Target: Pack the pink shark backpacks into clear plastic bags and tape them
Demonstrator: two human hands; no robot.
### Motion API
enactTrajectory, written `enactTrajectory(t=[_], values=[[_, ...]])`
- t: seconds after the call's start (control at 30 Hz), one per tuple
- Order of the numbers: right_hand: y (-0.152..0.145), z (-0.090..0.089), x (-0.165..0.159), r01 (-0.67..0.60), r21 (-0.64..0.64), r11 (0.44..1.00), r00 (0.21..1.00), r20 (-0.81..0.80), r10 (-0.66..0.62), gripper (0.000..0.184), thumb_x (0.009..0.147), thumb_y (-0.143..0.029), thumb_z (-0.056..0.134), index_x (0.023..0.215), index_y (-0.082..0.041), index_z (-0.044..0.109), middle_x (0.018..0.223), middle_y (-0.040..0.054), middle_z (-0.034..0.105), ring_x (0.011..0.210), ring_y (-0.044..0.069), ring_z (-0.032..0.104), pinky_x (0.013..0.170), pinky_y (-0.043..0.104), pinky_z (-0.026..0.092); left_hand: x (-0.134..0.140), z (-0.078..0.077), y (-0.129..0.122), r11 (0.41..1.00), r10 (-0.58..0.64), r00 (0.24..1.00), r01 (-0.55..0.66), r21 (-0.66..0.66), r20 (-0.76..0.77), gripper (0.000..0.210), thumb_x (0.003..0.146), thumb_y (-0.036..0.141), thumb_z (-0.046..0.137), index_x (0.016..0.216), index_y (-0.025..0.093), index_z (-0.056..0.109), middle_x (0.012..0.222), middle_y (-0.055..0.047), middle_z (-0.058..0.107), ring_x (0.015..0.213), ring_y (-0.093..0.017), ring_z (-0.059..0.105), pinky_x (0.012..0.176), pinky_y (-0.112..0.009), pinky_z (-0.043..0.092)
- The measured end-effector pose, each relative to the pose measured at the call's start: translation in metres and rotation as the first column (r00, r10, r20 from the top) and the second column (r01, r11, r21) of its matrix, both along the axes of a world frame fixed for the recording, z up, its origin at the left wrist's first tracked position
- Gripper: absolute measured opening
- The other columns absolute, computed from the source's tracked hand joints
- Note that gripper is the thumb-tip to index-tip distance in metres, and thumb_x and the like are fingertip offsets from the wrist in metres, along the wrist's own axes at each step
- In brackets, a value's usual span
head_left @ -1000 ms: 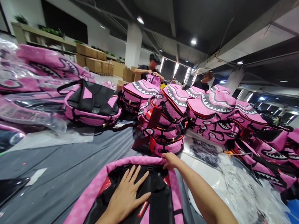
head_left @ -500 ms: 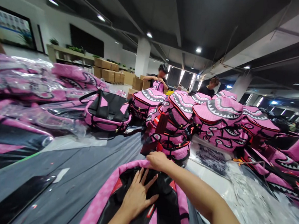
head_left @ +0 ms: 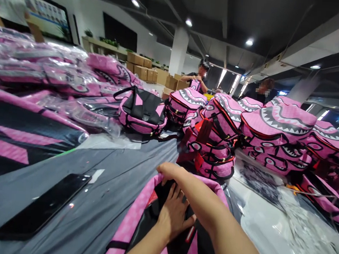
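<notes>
Grey cloth covered the tabletop [head_left: 119,177], wrinkled toward the middle of the frame. Nearest, at the lower centre, a pink-and-black backpack [head_left: 131,217] lay with its black panel facing up and its lower end cut off by the frame's edge. The left hand [head_left: 175,212] rested on that panel with its fingers spread, holding nothing visible. Above it, the right hand [head_left: 169,171] was bent over the upper left of the backpack's pink rim, its forearm stretched across in front of the left fingertips; its fingers were partly hidden, so how tightly they closed on the rim could not be told.

At the lower left lay a dark phone [head_left: 43,207], with a white slip [head_left: 96,176] by its upper end. Crumpled clear plastic [head_left: 304,233] spread over the lower right.

Beyond the backpack stood a stack of pink bags [head_left: 217,163] hung with red tags [head_left: 204,135], with more shark-mouth bags [head_left: 277,121] piled to its right. Left of the stack sat a bag with a black panel [head_left: 149,108], and plastic-wrapped bags [head_left: 46,64] filled the left side.

Farther back, a person in dark clothing [head_left: 204,86] held a small pink item [head_left: 195,85]. Cardboard cartons [head_left: 141,72] and a white pillar [head_left: 179,52] stood behind.
</notes>
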State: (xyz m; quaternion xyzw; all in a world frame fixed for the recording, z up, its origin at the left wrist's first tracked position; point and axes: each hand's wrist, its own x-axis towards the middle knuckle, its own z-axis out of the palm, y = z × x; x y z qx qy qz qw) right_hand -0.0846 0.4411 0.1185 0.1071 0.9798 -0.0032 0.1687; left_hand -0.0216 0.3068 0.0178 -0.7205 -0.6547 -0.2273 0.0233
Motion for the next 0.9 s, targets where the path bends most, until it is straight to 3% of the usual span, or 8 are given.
enactTrajectory(t=[0.1, 0.2, 0.43, 0.5, 0.6, 0.73, 0.83, 0.9], values=[[-0.009, -0.001, 0.001, 0.046, 0.019, 0.999, 0.999, -0.021, -0.046, 0.041, 0.064, -0.019, 0.093, 0.099, -0.016, 0.073, 0.093, 0.0037, 0.076, 0.085, 0.021, 0.072, 0.064, 0.022, 0.049, -0.005, 0.001, 0.006, 1.000, 0.005, 1.000, -0.005, -0.027, 0.006, 0.067, 0.089, 0.055, 0.054, 0.150, 0.029, 0.048, 0.152, -0.012, 0.053, 0.146, -0.047, 0.034, 0.121, -0.070, 0.006], [-0.030, 0.008, 0.020, 0.095, 0.069, 0.993, 0.986, -0.144, -0.084, 0.047, 0.074, -0.017, 0.088, 0.115, -0.012, 0.067, 0.112, 0.0116, 0.073, 0.101, 0.025, 0.070, 0.077, 0.026, 0.053, -0.011, 0.004, 0.014, 0.999, 0.010, 1.000, -0.010, -0.038, -0.005, 0.060, 0.089, 0.046, 0.054, 0.147, 0.031, 0.052, 0.147, -0.009, 0.059, 0.142, -0.045, 0.041, 0.119, -0.070, 0.014], [-0.073, 0.033, 0.129, 0.192, 0.030, 0.981, 0.893, -0.420, -0.162, 0.044, 0.095, -0.034, 0.068, 0.133, -0.016, 0.055, 0.132, 0.0112, 0.064, 0.124, 0.024, 0.059, 0.106, 0.035, 0.047, -0.032, 0.007, 0.031, 0.988, 0.155, 0.988, -0.155, -0.013, -0.002, 0.048, 0.088, 0.034, 0.052, 0.132, 0.023, 0.066, 0.141, -0.016, 0.062, 0.145, -0.046, 0.037, 0.116, -0.075, 0.020], [-0.091, 0.026, 0.170, 0.269, -0.011, 0.963, 0.840, -0.486, -0.240, 0.049, 0.098, -0.037, 0.062, 0.139, -0.013, 0.050, 0.138, 0.0142, 0.060, 0.129, 0.026, 0.056, 0.110, 0.039, 0.044, -0.036, 0.008, 0.034, 0.982, 0.189, 0.982, -0.189, 0.005, 0.018, 0.051, 0.090, 0.036, 0.048, 0.135, 0.019, 0.063, 0.148, -0.016, 0.057, 0.147, -0.045, 0.033, 0.116, -0.076, 0.019], [-0.119, -0.005, 0.211, 0.339, -0.048, 0.940, 0.812, -0.489, -0.318, 0.067, 0.096, -0.054, 0.059, 0.144, -0.010, 0.047, 0.146, 0.0202, 0.055, 0.136, 0.032, 0.052, 0.112, 0.046, 0.042, -0.041, 0.017, 0.041, 0.977, 0.208, 0.976, -0.210, 0.036, 0.060, 0.057, 0.093, 0.043, 0.040, 0.137, 0.012, 0.060, 0.149, -0.019, 0.055, 0.148, -0.046, 0.031, 0.115, -0.077, 0.018], [-0.122, -0.045, 0.217, 0.398, -0.030, 0.917, 0.805, -0.467, -0.365, 0.065, 0.104, -0.049, 0.044, 0.152, -0.005, 0.041, 0.159, 0.0216, 0.041, 0.148, 0.031, 0.038, 0.121, 0.047, 0.031, -0.042, 0.045, 0.038, 0.981, 0.174, 0.979, -0.182, 0.065, 0.108, 0.049, 0.094, 0.027, 0.032, 0.128, 0.010, 0.064, 0.136, -0.021, 0.065, 0.142, -0.041, 0.041, 0.117, -0.074, 0.015], [-0.107, -0.052, 0.207, 0.399, -0.033, 0.917, 0.806, -0.464, -0.367, 0.060, 0.104, -0.041, 0.045, 0.153, -0.007, 0.041, 0.161, 0.0178, 0.039, 0.147, 0.029, 0.038, 0.119, 0.045, 0.032, -0.024, 0.070, 0.001, 1.000, -0.023, 0.991, 0.023, 0.004, 0.132, 0.041, 0.097, 0.025, 0.031, 0.109, 0.019, 0.069, 0.116, -0.011, 0.074, 0.122, -0.029, 0.060, 0.114, -0.056, 0.036], [-0.101, -0.052, 0.203, 0.392, -0.033, 0.920, 0.808, -0.465, -0.361, 0.060, 0.102, -0.041, 0.049, 0.152, -0.008, 0.043, 0.160, 0.0180, 0.040, 0.144, 0.030, 0.042, 0.116, 0.045, 0.035, -0.002, 0.083, -0.041, 0.968, -0.218, 0.960, 0.235, -0.085, 0.174, 0.038, 0.100, 0.031, 0.031, 0.094, 0.022, 0.068, 0.097, -0.003, 0.074, 0.091, -0.018, 0.067, 0.090, -0.033, 0.053]])
